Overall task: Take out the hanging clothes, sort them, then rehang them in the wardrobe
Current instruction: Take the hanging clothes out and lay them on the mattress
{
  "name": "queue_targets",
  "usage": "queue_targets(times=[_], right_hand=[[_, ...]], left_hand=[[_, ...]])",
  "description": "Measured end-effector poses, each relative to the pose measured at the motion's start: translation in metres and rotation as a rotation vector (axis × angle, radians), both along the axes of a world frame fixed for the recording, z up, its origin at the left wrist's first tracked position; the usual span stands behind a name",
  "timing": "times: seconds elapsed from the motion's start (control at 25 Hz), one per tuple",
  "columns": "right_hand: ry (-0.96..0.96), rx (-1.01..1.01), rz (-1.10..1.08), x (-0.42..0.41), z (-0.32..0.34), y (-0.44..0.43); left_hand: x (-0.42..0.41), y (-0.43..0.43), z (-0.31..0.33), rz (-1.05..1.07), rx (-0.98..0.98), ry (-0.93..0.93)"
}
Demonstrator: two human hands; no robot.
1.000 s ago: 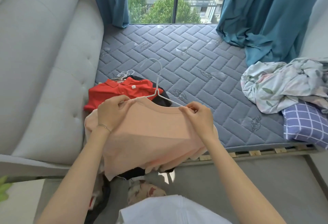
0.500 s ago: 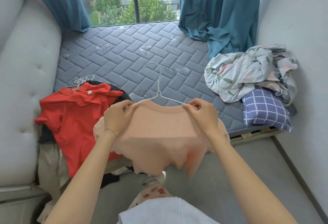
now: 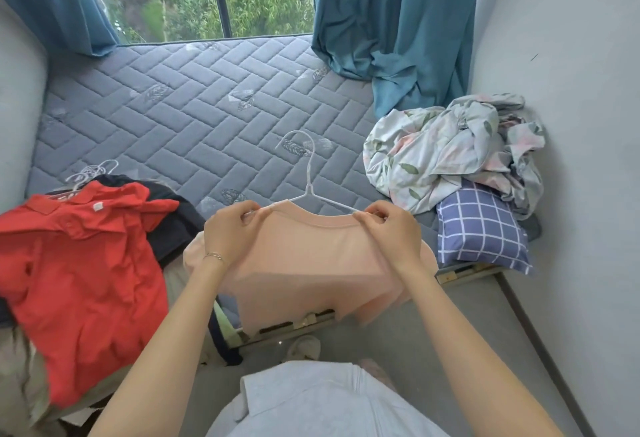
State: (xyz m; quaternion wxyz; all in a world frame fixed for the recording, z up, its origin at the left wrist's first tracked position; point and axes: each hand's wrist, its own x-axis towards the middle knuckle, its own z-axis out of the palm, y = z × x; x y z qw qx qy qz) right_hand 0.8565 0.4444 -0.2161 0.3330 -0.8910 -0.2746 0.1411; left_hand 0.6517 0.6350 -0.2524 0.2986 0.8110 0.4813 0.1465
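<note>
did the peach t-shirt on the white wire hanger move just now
Yes, peach t-shirt went right, from the red polo shirt toward the blue checked pillow.

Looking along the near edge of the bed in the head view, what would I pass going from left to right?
Red polo shirt → left hand → peach T-shirt on its white wire hanger → right hand → blue checked pillow.

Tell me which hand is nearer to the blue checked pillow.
Right. The right hand pinches the peach shirt close beside the blue checked pillow; the left hand grips its far shoulder, nearer the red shirt.
</note>
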Motion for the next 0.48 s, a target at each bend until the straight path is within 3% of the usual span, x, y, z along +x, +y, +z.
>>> queue_targets(times=[0.48], right_hand=[[0.069,-0.036,0.182,0.198,-0.002,-0.003]], left_hand=[[0.168,-0.041,-0.012,0.161,-0.039,0.026]])
